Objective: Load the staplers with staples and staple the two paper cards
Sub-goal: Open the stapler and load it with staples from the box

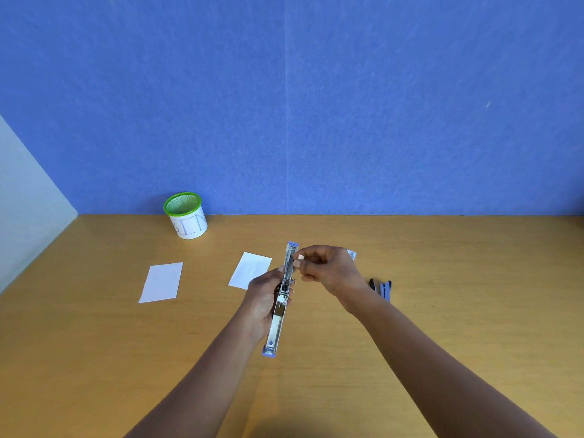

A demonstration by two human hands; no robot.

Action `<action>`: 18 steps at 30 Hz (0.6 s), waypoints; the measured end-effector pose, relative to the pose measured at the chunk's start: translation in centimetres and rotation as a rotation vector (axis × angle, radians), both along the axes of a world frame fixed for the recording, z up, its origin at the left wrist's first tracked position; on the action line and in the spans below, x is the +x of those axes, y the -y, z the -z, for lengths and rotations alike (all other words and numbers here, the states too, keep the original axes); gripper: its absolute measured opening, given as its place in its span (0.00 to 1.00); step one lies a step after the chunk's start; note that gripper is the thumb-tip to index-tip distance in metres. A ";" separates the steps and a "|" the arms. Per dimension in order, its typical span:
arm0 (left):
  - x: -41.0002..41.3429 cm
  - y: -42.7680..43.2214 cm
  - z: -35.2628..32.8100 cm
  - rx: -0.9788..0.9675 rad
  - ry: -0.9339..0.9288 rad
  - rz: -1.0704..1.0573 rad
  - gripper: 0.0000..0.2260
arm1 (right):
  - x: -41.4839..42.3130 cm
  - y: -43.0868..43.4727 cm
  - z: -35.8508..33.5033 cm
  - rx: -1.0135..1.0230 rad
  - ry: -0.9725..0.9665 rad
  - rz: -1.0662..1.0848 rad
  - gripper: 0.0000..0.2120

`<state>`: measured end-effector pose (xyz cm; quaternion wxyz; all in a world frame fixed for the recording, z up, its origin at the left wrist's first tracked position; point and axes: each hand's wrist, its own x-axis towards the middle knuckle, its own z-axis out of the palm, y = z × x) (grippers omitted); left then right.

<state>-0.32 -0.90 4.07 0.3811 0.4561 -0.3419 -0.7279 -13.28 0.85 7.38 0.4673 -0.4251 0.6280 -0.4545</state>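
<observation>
A blue and metal stapler (282, 306), swung fully open into one long line, is held above the table by my left hand (264, 300), which grips its middle. My right hand (325, 268) pinches something small and pale at the stapler's far half, beside the open staple channel; whether it is a staple strip I cannot tell. Two white paper cards lie flat on the table: one (161, 282) at the left, one (249, 269) partly behind my left hand. A second stapler (381, 288), dark and blue, lies to the right behind my right wrist.
A white cup with a green mesh rim (186, 215) stands at the back left against the blue wall. A small box (351, 254) peeks out behind my right hand. The wooden table (94, 358) stretches wide in front.
</observation>
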 end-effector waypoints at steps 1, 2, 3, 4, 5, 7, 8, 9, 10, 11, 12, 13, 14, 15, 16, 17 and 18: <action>0.0 0.0 0.0 -0.004 0.001 0.004 0.07 | 0.0 0.0 0.0 -0.008 -0.023 -0.001 0.10; 0.0 -0.1 -0.1 -0.008 0.004 0.007 0.07 | 0.1 0.0 0.0 -0.017 -0.041 -0.005 0.10; 0.0 -0.1 -0.1 -0.012 0.007 0.010 0.07 | 0.1 0.0 0.0 -0.029 -0.058 -0.012 0.09; -0.1 -0.2 -0.2 -0.014 0.007 0.013 0.08 | 0.2 -0.1 -0.1 -0.043 -0.075 -0.022 0.08; -0.1 -0.2 -0.2 -0.015 0.007 0.015 0.08 | 0.3 -0.2 -0.1 -0.060 -0.095 -0.031 0.06; -0.1 -0.2 -0.3 -0.015 0.009 0.016 0.08 | 0.4 -0.3 -0.1 -0.085 -0.148 -0.042 0.05; -0.1 -0.2 -0.3 -0.014 0.009 0.016 0.09 | 0.4 -0.3 -0.1 -0.089 -0.172 -0.049 0.06; -0.1 -0.3 -0.3 -0.013 0.006 0.017 0.09 | 0.5 -0.3 -0.2 -0.091 -0.192 -0.055 0.06; -0.1 -0.3 -0.3 -0.013 0.002 0.018 0.09 | 0.6 -0.3 -0.2 -0.096 -0.214 -0.061 0.06; -0.1 -0.3 -0.3 -0.013 0.000 0.020 0.10 | 0.7 -0.4 -0.2 -0.107 -0.249 -0.064 0.06; -0.2 -0.3 -0.4 -0.013 0.000 0.025 0.10 | 0.8 -0.4 -0.2 -0.127 -0.295 -0.067 0.06; -0.2 -0.3 -0.4 -0.013 0.002 0.032 0.11 | 1.0 -0.5 -0.2 -0.147 -0.339 -0.069 0.06; -0.2 -0.3 -0.4 -0.013 0.004 0.036 0.11 | 1.0 -0.5 -0.2 -0.161 -0.367 -0.070 0.06; -0.2 -0.3 -0.4 -0.012 0.005 0.037 0.11 | 1.0 -0.5 -0.3 -0.168 -0.376 -0.069 0.06; -0.1 -0.3 -0.4 -0.011 0.006 0.036 0.11 | 0.9 -0.5 -0.3 -0.170 -0.375 -0.069 0.06; -0.1 -0.3 -0.3 -0.010 0.008 0.032 0.11 | 0.9 -0.5 -0.3 -0.166 -0.367 -0.067 0.06; 0.0 -0.3 -0.3 -0.008 0.010 0.028 0.11 | 0.8 -0.5 -0.3 -0.156 -0.357 -0.065 0.07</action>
